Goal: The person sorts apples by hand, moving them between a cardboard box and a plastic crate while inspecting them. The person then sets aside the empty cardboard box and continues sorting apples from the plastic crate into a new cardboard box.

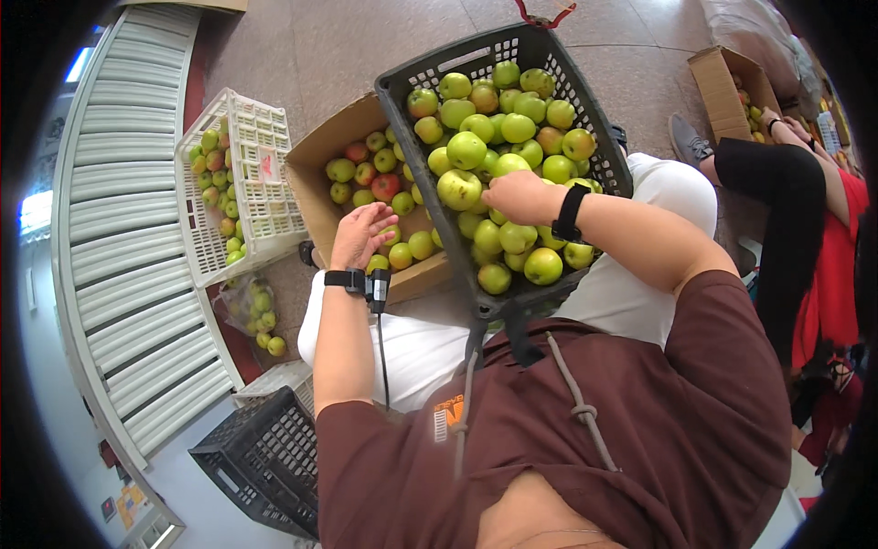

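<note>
A black plastic crate [402, 137] full of green apples [517, 127] stands tilted in front of me, between my knees. My right hand [523, 196] reaches into it with its fingers closed at the side of a large yellow-green apple [458, 190] with a brown blemish; the undersides of the fingers are hidden. My left hand [364, 233] is over a cardboard box [315, 151] to the left of the crate. Its fingers are loosely bent and apart, with nothing seen in them. Red and green apples [385, 187] lie in that box below the hand.
At the left, a white plastic crate [265, 174] of apples stands beside a slatted metal shutter [128, 220]. A clear bag of apples [254, 306] lies below it, and a black crate [261, 457] stands nearer. Another person [777, 201] sits at the right by a cardboard box [718, 96].
</note>
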Motion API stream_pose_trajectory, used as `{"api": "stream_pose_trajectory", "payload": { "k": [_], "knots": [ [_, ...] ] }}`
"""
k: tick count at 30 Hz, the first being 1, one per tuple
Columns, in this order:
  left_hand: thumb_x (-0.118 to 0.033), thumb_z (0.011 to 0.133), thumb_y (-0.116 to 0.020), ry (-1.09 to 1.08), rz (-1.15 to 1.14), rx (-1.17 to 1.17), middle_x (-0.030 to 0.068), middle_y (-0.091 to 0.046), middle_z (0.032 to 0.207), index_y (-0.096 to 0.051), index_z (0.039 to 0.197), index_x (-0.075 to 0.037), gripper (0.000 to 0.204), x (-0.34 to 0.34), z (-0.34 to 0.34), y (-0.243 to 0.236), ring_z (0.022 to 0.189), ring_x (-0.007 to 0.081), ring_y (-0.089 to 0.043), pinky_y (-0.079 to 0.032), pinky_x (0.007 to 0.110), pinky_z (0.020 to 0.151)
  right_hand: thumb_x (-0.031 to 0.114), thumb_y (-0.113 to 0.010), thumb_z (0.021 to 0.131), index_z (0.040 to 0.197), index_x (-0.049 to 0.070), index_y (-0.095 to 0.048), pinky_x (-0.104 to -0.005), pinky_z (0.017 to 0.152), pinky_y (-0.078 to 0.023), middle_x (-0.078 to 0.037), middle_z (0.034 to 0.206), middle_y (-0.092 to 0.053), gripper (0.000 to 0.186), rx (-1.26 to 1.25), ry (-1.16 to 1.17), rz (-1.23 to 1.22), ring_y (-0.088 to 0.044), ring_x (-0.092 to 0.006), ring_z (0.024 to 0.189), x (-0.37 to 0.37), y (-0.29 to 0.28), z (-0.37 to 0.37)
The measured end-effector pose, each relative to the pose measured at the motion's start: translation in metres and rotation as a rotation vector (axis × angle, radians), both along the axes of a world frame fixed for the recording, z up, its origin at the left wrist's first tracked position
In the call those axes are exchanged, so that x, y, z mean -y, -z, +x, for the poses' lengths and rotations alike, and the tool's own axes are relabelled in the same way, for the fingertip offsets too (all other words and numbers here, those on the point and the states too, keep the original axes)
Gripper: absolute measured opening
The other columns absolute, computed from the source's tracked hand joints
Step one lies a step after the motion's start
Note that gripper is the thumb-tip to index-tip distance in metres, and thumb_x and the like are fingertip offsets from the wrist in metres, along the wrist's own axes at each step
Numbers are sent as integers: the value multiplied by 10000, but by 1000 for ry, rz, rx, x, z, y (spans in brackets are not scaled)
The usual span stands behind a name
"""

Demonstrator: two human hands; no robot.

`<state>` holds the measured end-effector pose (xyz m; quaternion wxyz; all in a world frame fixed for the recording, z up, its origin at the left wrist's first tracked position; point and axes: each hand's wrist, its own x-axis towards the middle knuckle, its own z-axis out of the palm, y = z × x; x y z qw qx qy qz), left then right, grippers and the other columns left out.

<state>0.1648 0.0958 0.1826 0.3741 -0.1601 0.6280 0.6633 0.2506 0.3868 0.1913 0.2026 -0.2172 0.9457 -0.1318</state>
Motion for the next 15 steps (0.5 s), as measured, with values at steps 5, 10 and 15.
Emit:
{"api": "stream_pose_trajectory", "payload": {
  "k": [5,10,15],
  "knots": [
    [-170,892,-533,-24,57,-33,74,-593,952,-548,983,-16,179,-9,-6,5,866,181,-603,-495,312,681,59,-575,688,695,35,-648,-386,610,-498,-151,736,-636,77,7,-55,46,-633,-300,710,1,-21,0],
    [-162,884,-546,94,34,-48,79,-607,944,-542,920,-43,124,-24,-3,7,876,181,-604,-498,317,701,112,-570,703,658,46,-621,-391,548,-475,-128,656,-609,95,-58,-77,39,-611,-288,629,-4,-17,6],
    [-194,892,-545,164,37,-40,72,-611,890,-524,830,-59,151,-38,2,-1,842,175,-608,-501,304,674,120,-571,704,664,43,-620,-388,543,-476,-125,645,-606,100,-62,-129,38,-615,-284,626,2,-17,4]
  ]
}}
